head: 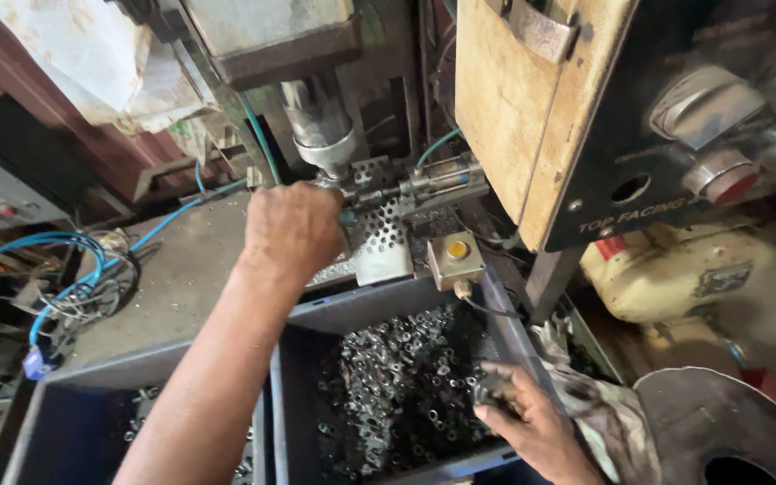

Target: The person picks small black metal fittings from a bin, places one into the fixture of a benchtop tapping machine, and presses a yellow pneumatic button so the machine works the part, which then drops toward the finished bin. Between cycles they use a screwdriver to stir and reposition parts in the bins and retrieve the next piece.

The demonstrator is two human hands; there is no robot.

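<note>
My left hand [291, 229] was closed around a part at the machine's perforated steel fixture [379, 238], near the desk's [186, 278] back edge. My right hand [527, 418] rested half-curled on small, shiny metal rings [397, 377] heaped in the grey plastic bin [379, 310] below; whether it gripped any, I couldn't tell

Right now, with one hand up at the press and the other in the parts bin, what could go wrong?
1. The left hand sits right below the steel ram; it might get pinched.
2. The right hand digs among the small metal rings; edges may cut bare fingers.
3. The blue hoses lie tangled at the bench edge and could snag.
</note>
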